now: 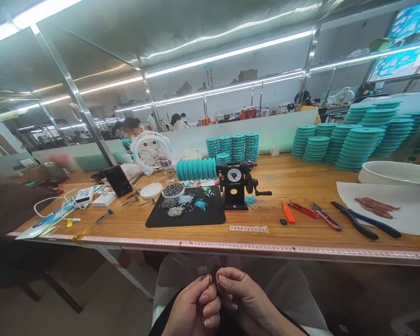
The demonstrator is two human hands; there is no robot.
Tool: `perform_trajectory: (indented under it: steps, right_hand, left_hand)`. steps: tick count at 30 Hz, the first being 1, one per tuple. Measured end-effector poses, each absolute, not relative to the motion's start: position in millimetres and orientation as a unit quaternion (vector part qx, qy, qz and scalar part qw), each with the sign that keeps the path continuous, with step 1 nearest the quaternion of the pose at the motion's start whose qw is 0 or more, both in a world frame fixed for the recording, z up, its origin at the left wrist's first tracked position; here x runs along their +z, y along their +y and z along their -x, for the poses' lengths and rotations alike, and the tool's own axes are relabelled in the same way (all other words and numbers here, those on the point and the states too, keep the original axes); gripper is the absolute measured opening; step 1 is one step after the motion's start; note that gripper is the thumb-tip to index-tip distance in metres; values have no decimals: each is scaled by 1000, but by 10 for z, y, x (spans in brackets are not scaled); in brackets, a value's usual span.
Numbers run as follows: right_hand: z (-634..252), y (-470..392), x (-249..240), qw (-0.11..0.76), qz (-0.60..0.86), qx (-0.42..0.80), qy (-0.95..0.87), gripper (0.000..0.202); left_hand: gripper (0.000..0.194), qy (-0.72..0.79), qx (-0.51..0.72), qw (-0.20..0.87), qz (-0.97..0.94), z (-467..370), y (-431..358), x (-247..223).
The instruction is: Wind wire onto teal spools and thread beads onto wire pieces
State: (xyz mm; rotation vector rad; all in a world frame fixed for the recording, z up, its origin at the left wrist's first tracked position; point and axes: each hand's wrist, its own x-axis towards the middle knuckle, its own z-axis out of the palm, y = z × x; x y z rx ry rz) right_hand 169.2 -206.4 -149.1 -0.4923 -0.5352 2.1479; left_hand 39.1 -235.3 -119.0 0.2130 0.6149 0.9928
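Dark-grey bristly cluster (203,270) pinched in your left hand (198,301), over your lap (170,277); right hand (241,288) narrowed close beside, contents unclear. Step: probably fine two-handed handling; next move likely calls for steadiness.

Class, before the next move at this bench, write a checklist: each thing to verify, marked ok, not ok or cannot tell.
1. Left hand pinches the small dark part: ok.
2. Right hand, thumb and finger pinched together, holds a piece: cannot tell, too small.
3. Bowl of gray beads stands upright: ok.
4. Black mat free of loose pieces: not ok, small piles lie there.
5. Crank handle untouched: ok.
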Motion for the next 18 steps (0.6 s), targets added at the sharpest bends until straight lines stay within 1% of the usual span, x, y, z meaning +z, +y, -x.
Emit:
perform_trajectory:
  steps: [7,11,13,16,18]
  right_hand:
    - [-1695,-2053,-1491,424,200,857,-215,28]
    - [-1703,-2046,-1546,437,259,821,-261,27]
    - [-1721,-2043,-1563,465,315,747,-356,23]
    - [-1760,-2041,-1565,511,375,579,-513,17]
    - [-1779,-2043,-1566,525,391,505,-562,16]
  left_hand:
    - [34,295,472,825,-99,-391,-2358,-1260]
    - [40,316,464,821,-104,-382,-2348,-1253]
    - [45,338,463,813,-104,-383,-2344,-1240]
    - [47,370,485,784,-118,-405,-2347,-1229]
    - [48,388,497,764,-137,-423,-2353,-1232]
